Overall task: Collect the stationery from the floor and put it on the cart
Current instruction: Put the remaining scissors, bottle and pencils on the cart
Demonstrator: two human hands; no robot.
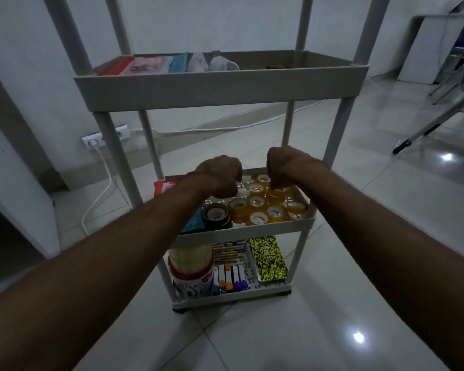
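1. Left hand (220, 174): over the left-centre of the cart's middle shelf (303, 222), back of hand up, fingers curled downward. Fingertips hidden behind the knuckles; cannot tell whether it holds a roll or nothing.
2. Right hand (281, 167): just right of the left hand, fingers curled down, tips touching or pinching one of the amber tape rolls (277, 190) at the far side of the shelf. Looks like a roll being set down or nudged into place; the grip itself is partly hidden.
3. Cart (220, 84): white, three tiers visible, standing on pale tiled floor (252, 338).
4. Middle shelf, left to right: red packet (166, 186) at the far left corner, dark tape rolls (216, 214) near the front, then a cluster of amber rolls filling the right half.
5. Bottom shelf, left to right: large stack of clear tape (190, 257), markers (231, 279) and pens, speckled yellow case (268, 258) on the right.
6. Step in hand, my reading: placing tape rolls on the middle shelf, late in the task. No stationery shows on the visible floor.
7. Next move calls for: letting go gently so stacked rolls do not topple or roll over the low rim, lifting both hands straight up to clear the upper tray, then checking the floor outside this view.
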